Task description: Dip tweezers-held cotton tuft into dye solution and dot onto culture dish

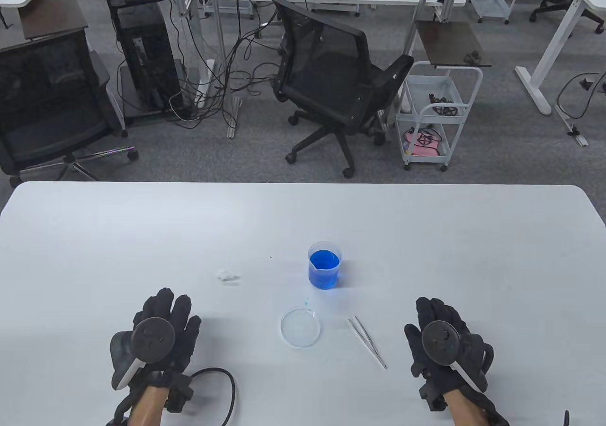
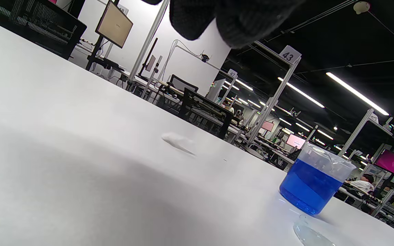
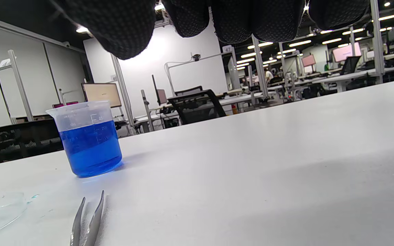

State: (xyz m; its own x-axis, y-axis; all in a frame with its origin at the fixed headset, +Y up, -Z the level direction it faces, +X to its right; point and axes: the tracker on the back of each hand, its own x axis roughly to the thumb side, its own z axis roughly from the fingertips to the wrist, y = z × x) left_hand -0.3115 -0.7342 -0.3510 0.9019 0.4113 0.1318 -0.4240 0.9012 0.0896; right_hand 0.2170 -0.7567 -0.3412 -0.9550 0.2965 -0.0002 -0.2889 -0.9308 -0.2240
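A clear beaker (image 1: 325, 271) half full of blue dye stands mid-table, with the empty glass dish (image 1: 300, 327) just in front, thin steel tweezers (image 1: 368, 341) lying right of the dish, and a small white cotton tuft (image 1: 228, 276) to the left. Both the left hand (image 1: 158, 336) and right hand (image 1: 442, 341) lie flat on the table (image 1: 142, 236) with fingers spread, gripping nothing, well apart from everything

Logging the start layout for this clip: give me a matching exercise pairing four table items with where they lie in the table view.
Things:
1. beaker of blue dye
2. cotton tuft
3. culture dish
4. tweezers

Places:
A. nearest the right hand
B. just in front of the beaker, towards the person
C. farthest from the person, mid-table
D. ahead of the left hand

Pairs: 1-C, 2-D, 3-B, 4-A
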